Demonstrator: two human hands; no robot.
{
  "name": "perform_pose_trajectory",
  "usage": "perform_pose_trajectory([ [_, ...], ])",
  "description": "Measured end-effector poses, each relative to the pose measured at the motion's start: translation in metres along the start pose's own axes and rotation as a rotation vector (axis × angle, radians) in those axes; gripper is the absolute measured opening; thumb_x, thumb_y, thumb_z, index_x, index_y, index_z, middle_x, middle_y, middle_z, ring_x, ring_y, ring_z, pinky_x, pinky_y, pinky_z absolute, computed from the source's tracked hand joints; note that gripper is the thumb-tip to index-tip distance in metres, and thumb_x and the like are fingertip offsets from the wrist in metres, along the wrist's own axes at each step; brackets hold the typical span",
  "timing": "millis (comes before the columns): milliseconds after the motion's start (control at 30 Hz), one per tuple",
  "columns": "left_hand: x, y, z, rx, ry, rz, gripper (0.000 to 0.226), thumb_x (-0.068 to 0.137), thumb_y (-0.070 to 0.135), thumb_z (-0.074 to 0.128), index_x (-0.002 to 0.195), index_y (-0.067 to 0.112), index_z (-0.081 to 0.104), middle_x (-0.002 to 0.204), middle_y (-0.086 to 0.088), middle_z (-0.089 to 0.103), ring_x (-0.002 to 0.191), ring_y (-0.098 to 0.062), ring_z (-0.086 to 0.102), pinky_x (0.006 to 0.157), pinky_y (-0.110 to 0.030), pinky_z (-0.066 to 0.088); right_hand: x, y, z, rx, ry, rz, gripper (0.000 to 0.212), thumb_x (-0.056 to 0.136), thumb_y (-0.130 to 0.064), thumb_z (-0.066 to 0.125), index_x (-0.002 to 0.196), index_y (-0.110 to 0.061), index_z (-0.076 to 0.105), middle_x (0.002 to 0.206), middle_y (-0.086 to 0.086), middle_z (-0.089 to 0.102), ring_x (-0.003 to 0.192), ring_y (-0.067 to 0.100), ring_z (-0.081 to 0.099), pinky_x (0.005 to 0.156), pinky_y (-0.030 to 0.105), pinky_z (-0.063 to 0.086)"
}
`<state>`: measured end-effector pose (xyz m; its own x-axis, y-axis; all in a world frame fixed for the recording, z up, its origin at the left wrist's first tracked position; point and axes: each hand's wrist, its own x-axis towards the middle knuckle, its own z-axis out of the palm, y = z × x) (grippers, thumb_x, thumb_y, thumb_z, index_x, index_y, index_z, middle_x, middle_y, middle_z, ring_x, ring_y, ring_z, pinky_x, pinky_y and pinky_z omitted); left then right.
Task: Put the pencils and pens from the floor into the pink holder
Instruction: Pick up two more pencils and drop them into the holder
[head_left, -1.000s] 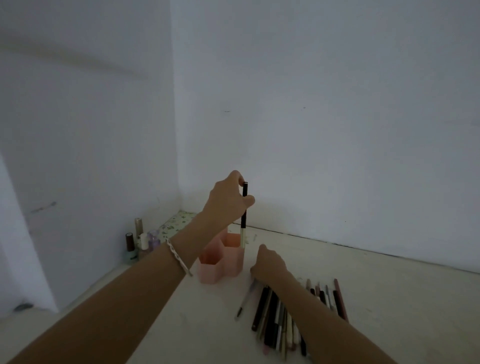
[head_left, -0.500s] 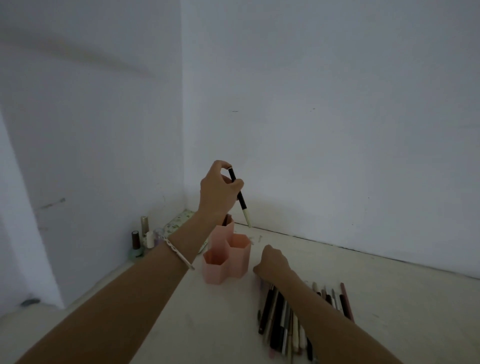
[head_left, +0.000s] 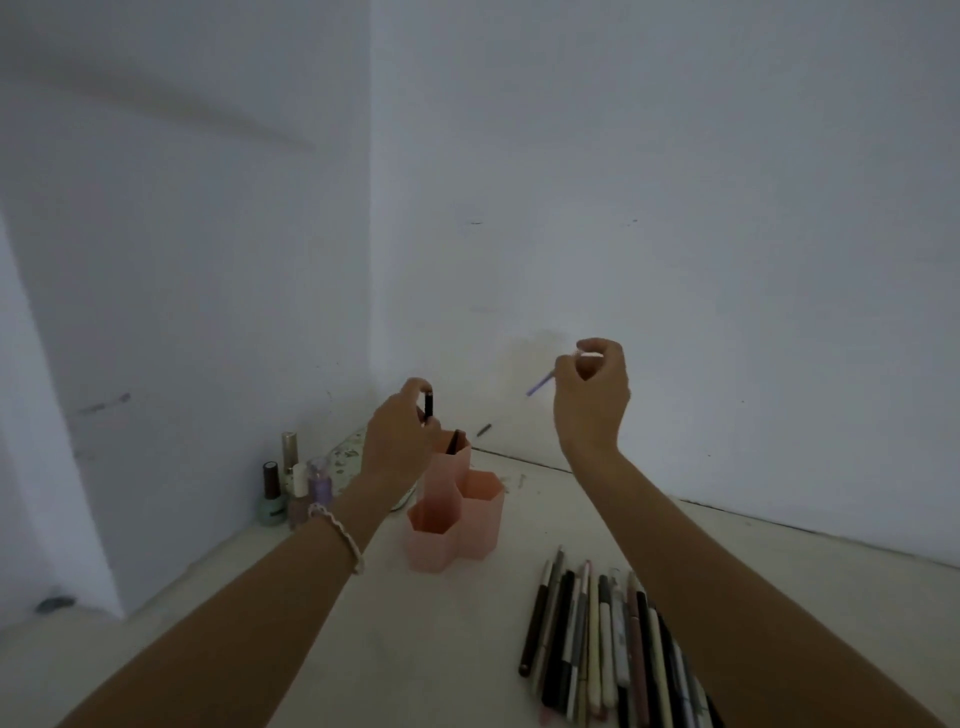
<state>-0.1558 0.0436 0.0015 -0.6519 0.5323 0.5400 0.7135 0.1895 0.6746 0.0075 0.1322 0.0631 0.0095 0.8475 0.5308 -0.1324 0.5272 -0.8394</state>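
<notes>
While both forearms reach out over the pale floor (head_left: 260, 670), the left hand (head_left: 397, 441) pinches a black pen (head_left: 428, 406) near its top end, holding it upright just above and to the left of the pink holder (head_left: 457, 512). The pen's lower part is hidden behind the fingers, so whether it reaches into a cell cannot be told. A white beaded bracelet (head_left: 337, 535) circles the left wrist.

The right hand (head_left: 589, 395) is raised to the right of the holder, well above the floor, its fingers closed around a thin lilac pencil (head_left: 540, 383) whose free end slants down to the left.

The holder stands on the floor near the corner of the room, made of three joined hexagonal cells: a tall far one, a middle one to the right, and a low near one. A dark pencil tip (head_left: 454, 441) sticks out of the tall far cell; the other two cells look open at the top, though their insides are not visible.

To the near right, a row of pens and pencils (head_left: 597, 644) lies side by side on the floor, dark, white and pinkish, partly covered by the right forearm.

To the left of the holder, against the left wall (head_left: 182, 312), stand several nail polish bottles (head_left: 291, 491), and a floral-patterned flat item (head_left: 348, 457) lies behind the left wrist.
</notes>
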Motion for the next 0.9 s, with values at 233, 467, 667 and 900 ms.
perform_pose_trajectory([
  [233,0.011,-0.003,-0.028,0.022,0.214,-0.034,0.027,0.094,0.016,0.041,0.106,0.015,0.065,0.097,-0.003,0.064,0.085,-0.019,0.060,0.072,-0.029,0.046,-0.028,0.012,0.038,-0.142,-0.205,-0.249,0.016,0.095,-0.012,0.049,0.110,-0.015,0.054,0.086,0.002,0.062,0.079,0.018,0.058,0.068,0.027,0.048],
  [467,-0.006,0.053,-0.031,-0.156,0.157,-0.005,0.020,0.088,0.006,0.046,0.095,0.015,0.062,0.088,-0.002,0.066,0.078,-0.021,0.063,0.070,-0.033,0.053,-0.034,0.041,0.026,-0.370,-0.410,-0.220,0.032,0.093,-0.007,0.050,0.121,-0.015,0.063,0.098,0.001,0.070,0.078,0.008,0.058,0.075,0.014,0.050],
  [667,-0.053,0.095,0.031,0.154,-0.644,-0.014,0.013,0.090,0.010,0.053,0.098,0.005,0.063,0.090,-0.009,0.071,0.073,-0.021,0.073,0.064,-0.029,0.060,-0.006,0.049,-0.032,-0.476,-0.297,-0.108,0.032,0.091,-0.005,0.047,0.120,-0.014,0.057,0.065,-0.006,0.058,0.052,0.004,0.052,0.048,0.012,0.040],
  [900,-0.101,0.076,0.088,0.433,-0.957,-0.085,0.028,0.086,0.006,0.061,0.113,0.000,0.055,0.118,-0.017,0.060,0.096,-0.029,0.064,0.077,-0.030,0.054,0.005,0.068,-0.078,-0.597,-0.414,0.097,0.030,0.088,-0.007,0.051,0.117,-0.015,0.057,0.070,-0.004,0.057,0.056,0.009,0.054,0.049,0.021,0.042],
])
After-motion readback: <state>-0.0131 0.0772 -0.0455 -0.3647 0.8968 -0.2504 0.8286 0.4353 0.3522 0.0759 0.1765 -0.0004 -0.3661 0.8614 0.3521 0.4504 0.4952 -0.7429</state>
